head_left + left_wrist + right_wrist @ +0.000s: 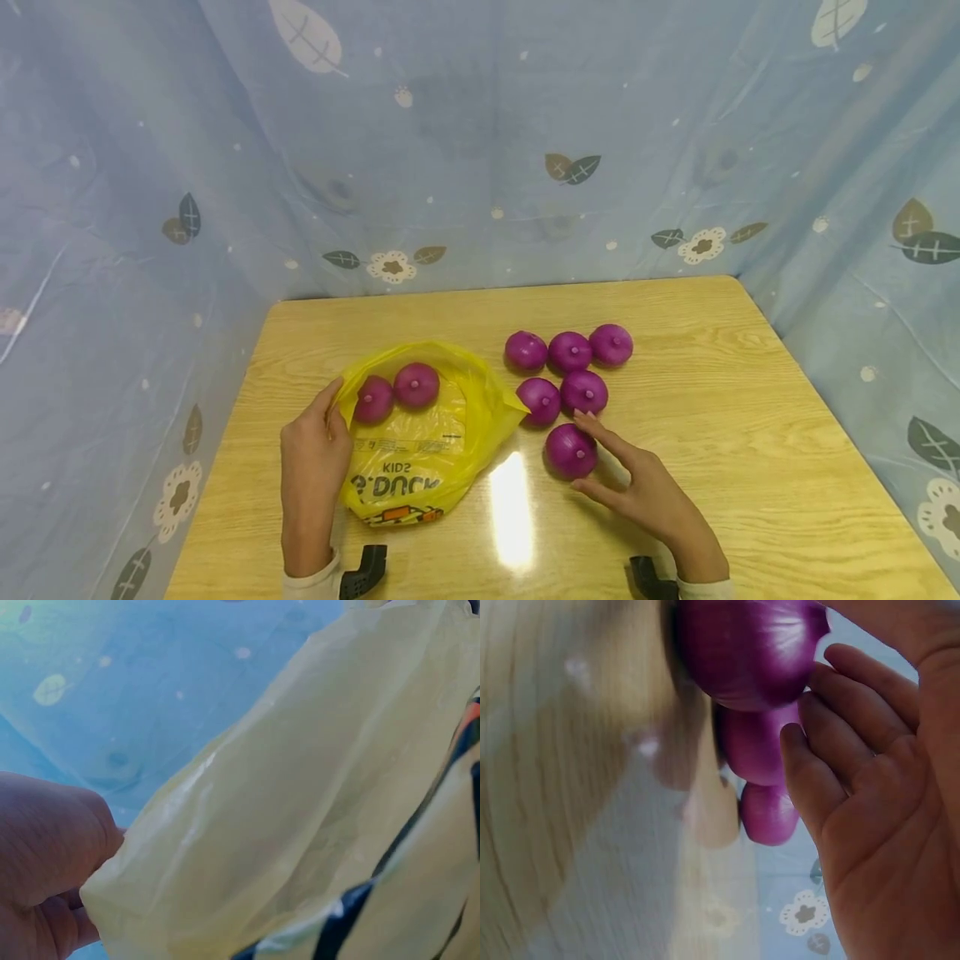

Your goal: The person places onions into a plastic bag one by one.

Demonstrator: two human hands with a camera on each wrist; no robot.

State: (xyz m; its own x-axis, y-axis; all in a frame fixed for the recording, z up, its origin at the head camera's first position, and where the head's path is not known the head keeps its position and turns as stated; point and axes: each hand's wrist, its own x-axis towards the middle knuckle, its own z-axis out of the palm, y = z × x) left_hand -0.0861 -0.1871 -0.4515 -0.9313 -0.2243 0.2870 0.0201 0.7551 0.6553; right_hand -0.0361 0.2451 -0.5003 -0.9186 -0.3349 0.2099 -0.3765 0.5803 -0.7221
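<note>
A yellow plastic bag (401,454) with printed lettering lies mouth-up on the table, and two red onions (417,385) are inside it. My left hand (315,450) pinches the bag's left rim. In the left wrist view the bag's side (247,810) stretches away from that hand's fingers. My right hand (645,487) is spread at the nearest loose red onion (572,451), thumb on the near side and fingertips on the far side. The right wrist view has its fingers fairly straight beside an onion (750,652).
More red onions (570,352) sit in a cluster just beyond the right hand, one (539,402) overlapped by the bag's pointed right edge. The wooden table (750,467) is bordered by a blue patterned curtain (480,167) at its back and sides.
</note>
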